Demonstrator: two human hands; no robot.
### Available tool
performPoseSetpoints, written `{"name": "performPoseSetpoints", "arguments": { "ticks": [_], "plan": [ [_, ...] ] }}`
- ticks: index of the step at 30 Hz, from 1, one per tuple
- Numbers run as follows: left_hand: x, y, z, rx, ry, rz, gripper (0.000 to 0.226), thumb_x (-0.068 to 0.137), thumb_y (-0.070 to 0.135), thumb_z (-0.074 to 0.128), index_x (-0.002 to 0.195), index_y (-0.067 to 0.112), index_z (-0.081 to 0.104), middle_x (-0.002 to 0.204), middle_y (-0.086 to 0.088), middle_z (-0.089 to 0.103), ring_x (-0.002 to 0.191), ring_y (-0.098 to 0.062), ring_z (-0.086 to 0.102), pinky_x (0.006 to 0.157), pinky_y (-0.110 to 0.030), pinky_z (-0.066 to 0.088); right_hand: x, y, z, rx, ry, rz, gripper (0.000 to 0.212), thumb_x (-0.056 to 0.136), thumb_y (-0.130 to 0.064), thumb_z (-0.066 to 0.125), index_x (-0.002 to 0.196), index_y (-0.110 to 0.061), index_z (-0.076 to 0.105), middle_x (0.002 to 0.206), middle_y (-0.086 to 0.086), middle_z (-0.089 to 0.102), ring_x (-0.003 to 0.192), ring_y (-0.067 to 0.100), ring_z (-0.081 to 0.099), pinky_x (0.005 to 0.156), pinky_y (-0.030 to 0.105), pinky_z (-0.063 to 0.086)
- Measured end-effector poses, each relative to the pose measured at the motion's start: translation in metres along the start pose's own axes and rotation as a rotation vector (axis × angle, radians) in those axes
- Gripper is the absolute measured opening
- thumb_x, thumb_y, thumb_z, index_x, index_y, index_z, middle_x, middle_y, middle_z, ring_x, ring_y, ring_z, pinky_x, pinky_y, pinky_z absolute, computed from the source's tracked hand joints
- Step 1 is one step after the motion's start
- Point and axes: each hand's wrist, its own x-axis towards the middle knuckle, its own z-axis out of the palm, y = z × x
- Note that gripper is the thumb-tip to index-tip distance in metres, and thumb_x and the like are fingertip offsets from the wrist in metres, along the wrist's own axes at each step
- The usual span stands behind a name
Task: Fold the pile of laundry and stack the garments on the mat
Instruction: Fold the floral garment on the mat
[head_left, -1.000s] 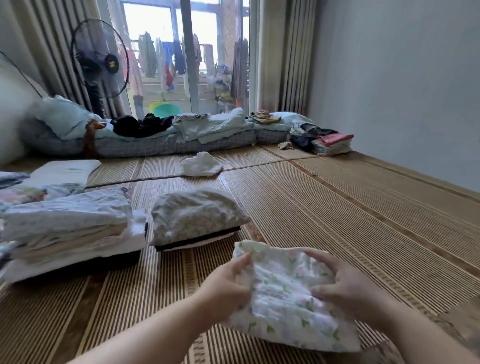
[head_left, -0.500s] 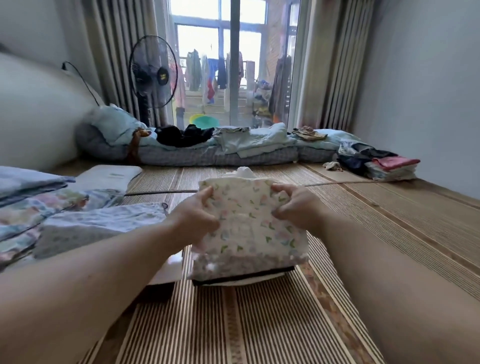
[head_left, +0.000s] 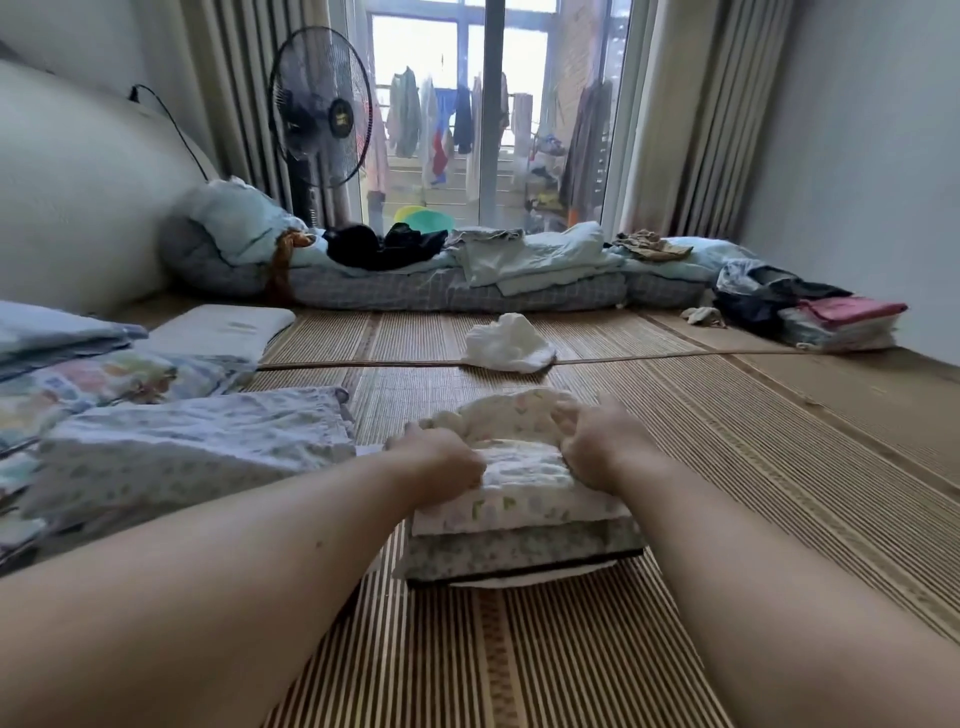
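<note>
Mat carried the stack, where left hand and right hand gripped the soft, light garment by its side edges, probably the best hold.

We carried the floral garment away from the lower centre of the frame, where we had held it just above the mat. We brought it up over the small stack in the middle and then lowered it. It ended lying flat on top of that stack, no longer upright in the air. Our left grip and right grip came down with it and curled into the cloth at its far half, which bunched up between them. Our arms stretched further out and filled more of the lower frame.
</note>
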Motion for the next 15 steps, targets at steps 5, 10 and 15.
{"name": "performPoseSetpoints", "arguments": {
  "ticks": [5, 10, 15],
  "plan": [
    [-0.068, 0.013, -0.034, -0.195, 0.171, 0.146, 0.060, 0.082, 0.029, 0.054, 0.141, 0.033, 0.043, 0.157, -0.017, 0.018, 0.142, -0.036, 0.022, 0.112, -0.050, 0.029, -0.065, -0.025, -0.039, -0.008, 0.148, -0.214, 0.052, 0.091, -0.036, 0.054, 0.141, -0.035, 0.041, 0.155, 0.005, 0.025, 0.137, 0.029, 0.032, 0.112, 0.049, 0.030],
    [-0.197, 0.009, -0.058, -0.523, 0.015, 0.300, 0.023, 0.086, 0.024, 0.063, 0.108, 0.030, 0.057, 0.100, 0.007, 0.066, 0.089, -0.012, 0.066, 0.084, -0.036, 0.056, -0.185, -0.047, -0.084, 0.028, 0.166, -0.352, 0.052, 0.088, -0.031, 0.061, 0.138, -0.032, 0.047, 0.148, -0.001, 0.036, 0.130, 0.021, 0.044, 0.107, 0.042, 0.041],
    [-0.325, -0.022, -0.066, -0.253, 0.202, 0.395, 0.054, 0.082, 0.040, 0.059, 0.135, 0.030, 0.049, 0.128, 0.007, 0.058, 0.109, -0.008, 0.055, 0.090, -0.026, 0.046, -0.313, -0.064, -0.101, 0.017, 0.146, -0.423, 0.063, 0.085, -0.036, 0.063, 0.142, -0.037, 0.037, 0.148, -0.004, 0.033, 0.132, 0.019, 0.040, 0.107, 0.040, 0.041]
  ]
}}
